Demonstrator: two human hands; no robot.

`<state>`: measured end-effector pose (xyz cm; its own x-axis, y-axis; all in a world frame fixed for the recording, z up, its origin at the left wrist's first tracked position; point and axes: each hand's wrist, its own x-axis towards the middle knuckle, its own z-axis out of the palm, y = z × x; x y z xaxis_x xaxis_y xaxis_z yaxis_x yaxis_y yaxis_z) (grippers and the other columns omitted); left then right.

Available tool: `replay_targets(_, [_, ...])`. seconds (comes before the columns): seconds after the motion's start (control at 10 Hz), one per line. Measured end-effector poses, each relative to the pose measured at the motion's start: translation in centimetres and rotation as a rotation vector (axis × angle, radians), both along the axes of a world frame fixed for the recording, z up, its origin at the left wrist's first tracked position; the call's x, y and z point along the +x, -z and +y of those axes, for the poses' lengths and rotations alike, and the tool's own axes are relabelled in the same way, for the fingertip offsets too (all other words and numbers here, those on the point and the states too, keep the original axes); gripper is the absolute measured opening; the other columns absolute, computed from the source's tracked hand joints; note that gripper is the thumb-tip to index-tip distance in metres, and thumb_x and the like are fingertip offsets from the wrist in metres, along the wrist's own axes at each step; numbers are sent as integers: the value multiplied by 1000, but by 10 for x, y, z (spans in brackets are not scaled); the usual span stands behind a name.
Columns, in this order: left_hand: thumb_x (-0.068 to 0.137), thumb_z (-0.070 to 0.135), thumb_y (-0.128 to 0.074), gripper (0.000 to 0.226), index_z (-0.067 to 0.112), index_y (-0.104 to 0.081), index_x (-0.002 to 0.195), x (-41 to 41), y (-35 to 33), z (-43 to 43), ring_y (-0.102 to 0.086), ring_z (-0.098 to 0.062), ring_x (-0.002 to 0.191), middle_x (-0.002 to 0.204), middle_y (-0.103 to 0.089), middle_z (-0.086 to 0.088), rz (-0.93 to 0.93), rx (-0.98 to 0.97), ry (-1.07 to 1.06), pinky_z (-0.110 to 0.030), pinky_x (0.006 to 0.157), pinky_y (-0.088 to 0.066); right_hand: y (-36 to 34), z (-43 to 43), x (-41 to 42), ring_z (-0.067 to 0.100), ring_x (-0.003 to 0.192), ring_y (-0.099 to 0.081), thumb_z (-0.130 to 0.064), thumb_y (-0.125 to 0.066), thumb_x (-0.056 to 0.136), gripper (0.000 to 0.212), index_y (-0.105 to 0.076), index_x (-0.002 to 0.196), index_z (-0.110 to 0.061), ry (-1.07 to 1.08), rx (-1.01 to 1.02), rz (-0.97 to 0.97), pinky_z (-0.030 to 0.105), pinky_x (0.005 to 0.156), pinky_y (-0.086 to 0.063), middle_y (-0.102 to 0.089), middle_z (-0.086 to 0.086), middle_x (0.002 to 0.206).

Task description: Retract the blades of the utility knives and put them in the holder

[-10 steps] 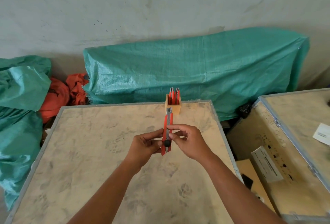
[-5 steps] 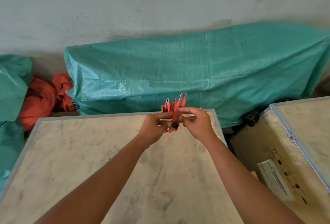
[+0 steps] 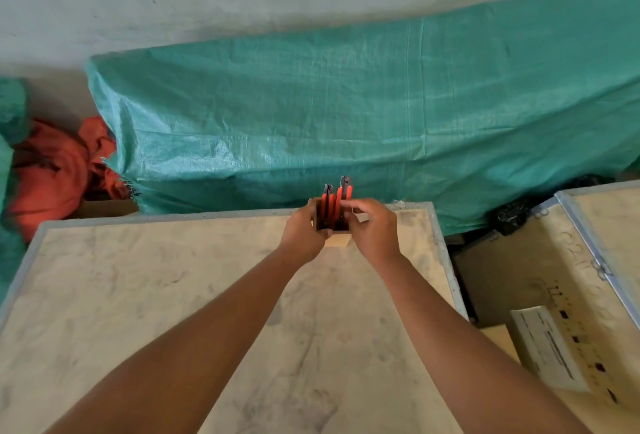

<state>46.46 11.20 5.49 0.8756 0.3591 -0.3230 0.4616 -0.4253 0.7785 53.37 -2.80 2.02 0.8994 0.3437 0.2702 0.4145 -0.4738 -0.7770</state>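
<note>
A small wooden holder (image 3: 338,242) stands at the far edge of the dusty crate top (image 3: 166,295). Orange utility knives stand upright in it, a shorter one (image 3: 327,200) on the left and a taller one (image 3: 344,193) on the right, with no blade showing. My left hand (image 3: 302,231) grips the holder's left side. My right hand (image 3: 375,227) is at the holder's right, its thumb and fingertips pinched on the taller knife, whose lower part sits inside the holder. The holder's inside is mostly hidden by my hands.
A green tarp (image 3: 363,115) covers a long bulk right behind the crate. Orange cloth (image 3: 52,170) lies at the left. A second crate (image 3: 588,260) with a white box (image 3: 547,347) sits to the right across a narrow gap, with a black object (image 3: 512,214) behind it.
Both hands carried the knife from above the middle of the crate to its far edge. The knife now stands in the holder, and my left hand has shifted from the knife to the holder.
</note>
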Motion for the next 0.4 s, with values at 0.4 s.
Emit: replay_targets(0.4, [84, 3, -70, 49, 25, -58, 125, -16, -21, -12, -61, -18, 103, 110, -67, 5, -91, -78, -36, -27, 81, -44, -18, -13, -22, 20, 102, -71, 6, -74, 84, 38, -75, 117, -12, 8, 49, 97, 37, 87, -61, -76, 6, 113])
